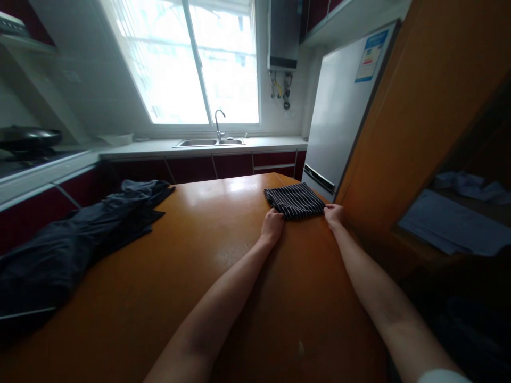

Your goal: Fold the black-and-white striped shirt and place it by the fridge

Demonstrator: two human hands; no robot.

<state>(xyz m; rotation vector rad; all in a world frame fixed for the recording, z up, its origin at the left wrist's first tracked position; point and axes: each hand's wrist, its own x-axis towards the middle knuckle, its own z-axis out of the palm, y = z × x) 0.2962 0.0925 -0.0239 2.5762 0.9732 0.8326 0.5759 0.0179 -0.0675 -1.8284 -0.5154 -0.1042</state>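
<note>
A black cloth garment with thin white stripes (pixel 297 201) lies folded into a rough square at the far right of the wooden table (pixel 199 266). Its near left corner is pinched by my left hand (pixel 273 226), fingers closed. My right hand (pixel 334 214) grips the near right corner between thumb and fingers. The cloth's near edge runs between the two hands. What kind of garment it is, the folds do not show.
Dark crumpled clothes (pixel 75 239) spread over the table's left side. Beyond the table are a counter with a sink (pixel 199 142) and faucet (pixel 217 125). A fridge (pixel 347 101) stands at the right, beside an orange wooden panel (pixel 423 111). A pan (pixel 30 137) sits on the stove.
</note>
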